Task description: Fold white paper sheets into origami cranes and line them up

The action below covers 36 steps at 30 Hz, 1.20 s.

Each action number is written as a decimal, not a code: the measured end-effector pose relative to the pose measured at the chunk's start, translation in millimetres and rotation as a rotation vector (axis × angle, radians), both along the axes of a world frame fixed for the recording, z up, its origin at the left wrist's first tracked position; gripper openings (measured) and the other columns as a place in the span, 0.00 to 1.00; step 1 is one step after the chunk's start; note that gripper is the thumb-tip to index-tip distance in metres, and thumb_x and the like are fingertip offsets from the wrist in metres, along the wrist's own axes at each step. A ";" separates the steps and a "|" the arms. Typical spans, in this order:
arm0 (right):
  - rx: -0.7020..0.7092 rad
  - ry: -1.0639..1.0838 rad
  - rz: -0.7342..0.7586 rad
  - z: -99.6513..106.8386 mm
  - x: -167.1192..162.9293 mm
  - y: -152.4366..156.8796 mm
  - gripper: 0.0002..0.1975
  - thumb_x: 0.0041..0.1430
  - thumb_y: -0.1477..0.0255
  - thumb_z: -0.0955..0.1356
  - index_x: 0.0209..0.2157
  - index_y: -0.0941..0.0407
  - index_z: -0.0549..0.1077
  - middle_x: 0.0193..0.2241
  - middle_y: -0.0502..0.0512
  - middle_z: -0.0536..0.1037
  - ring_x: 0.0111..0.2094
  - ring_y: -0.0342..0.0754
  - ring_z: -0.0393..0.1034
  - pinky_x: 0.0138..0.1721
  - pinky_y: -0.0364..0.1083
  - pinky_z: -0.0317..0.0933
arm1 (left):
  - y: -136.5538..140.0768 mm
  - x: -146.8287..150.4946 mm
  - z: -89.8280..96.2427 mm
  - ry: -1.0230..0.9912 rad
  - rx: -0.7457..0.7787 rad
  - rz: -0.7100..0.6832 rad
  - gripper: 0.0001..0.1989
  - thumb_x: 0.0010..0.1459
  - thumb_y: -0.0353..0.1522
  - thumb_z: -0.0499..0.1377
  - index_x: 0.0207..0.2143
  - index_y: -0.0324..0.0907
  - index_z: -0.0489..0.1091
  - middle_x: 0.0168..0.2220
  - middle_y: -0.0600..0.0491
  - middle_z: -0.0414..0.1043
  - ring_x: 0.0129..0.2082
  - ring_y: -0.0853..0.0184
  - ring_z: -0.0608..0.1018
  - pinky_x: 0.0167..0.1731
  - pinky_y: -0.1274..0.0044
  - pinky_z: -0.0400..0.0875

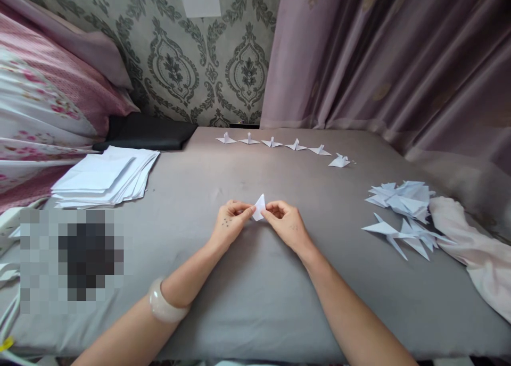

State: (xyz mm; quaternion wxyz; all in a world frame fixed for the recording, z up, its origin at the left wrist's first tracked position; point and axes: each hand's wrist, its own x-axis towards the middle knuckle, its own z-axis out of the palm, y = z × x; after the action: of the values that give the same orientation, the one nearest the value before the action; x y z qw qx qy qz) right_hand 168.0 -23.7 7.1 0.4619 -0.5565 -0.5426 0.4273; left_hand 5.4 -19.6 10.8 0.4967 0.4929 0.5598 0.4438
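Between my two hands is a small piece of folded white paper [260, 207], diamond-shaped with its point upward, held just above the grey cloth. My left hand [231, 218] pinches its left side between thumb and fingers. On the right side, my right hand [286, 221] grips it with thumb and curled fingers. Farther back, several folded paper cranes [272, 142] stand in a curved row. To the right lies a heap of pointed folded papers [403, 198], with several more loose ones [399, 233] in front of it.
A stack of white paper sheets [104, 177] lies at the left, before a black folded item [149, 132]. A pale pink cloth [467, 243] rests at the right edge. White cables [10, 313] run along the left. Curtains [339, 52] hang behind the grey-covered surface [191, 190].
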 end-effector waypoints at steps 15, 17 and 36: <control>0.166 -0.527 0.037 -11.3 -3.1 5.1 0.07 0.52 0.72 0.67 0.36 0.54 0.69 0.35 0.52 0.73 0.27 0.43 0.65 0.35 0.45 0.61 | 20.8 -12.7 -13.9 0.389 0.288 -0.202 0.10 0.47 0.28 0.61 0.35 0.44 0.76 0.33 0.50 0.70 0.36 0.63 0.69 0.39 0.72 0.62; 0.175 -0.510 0.037 -12.0 -2.6 4.6 0.09 0.52 0.72 0.67 0.37 0.54 0.68 0.35 0.52 0.72 0.26 0.42 0.65 0.34 0.45 0.61 | 23.6 -14.6 -16.0 0.384 0.301 -0.218 0.11 0.47 0.27 0.61 0.35 0.44 0.75 0.33 0.51 0.70 0.35 0.64 0.69 0.39 0.73 0.61; 0.180 -0.584 0.147 -4.5 -4.6 -2.6 0.08 0.57 0.70 0.65 0.31 0.53 0.76 0.32 0.52 0.72 0.30 0.43 0.68 0.36 0.44 0.62 | 23.0 -11.3 -5.2 0.632 0.325 -0.284 0.09 0.53 0.32 0.59 0.37 0.40 0.72 0.36 0.49 0.70 0.39 0.62 0.69 0.45 0.69 0.63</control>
State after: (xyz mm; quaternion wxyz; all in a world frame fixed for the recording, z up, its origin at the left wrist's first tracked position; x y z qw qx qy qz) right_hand 163.5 -26.3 2.6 0.3017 -0.5718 -0.7268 0.2316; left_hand -5.9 3.4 5.6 0.2713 0.7504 0.5339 0.2798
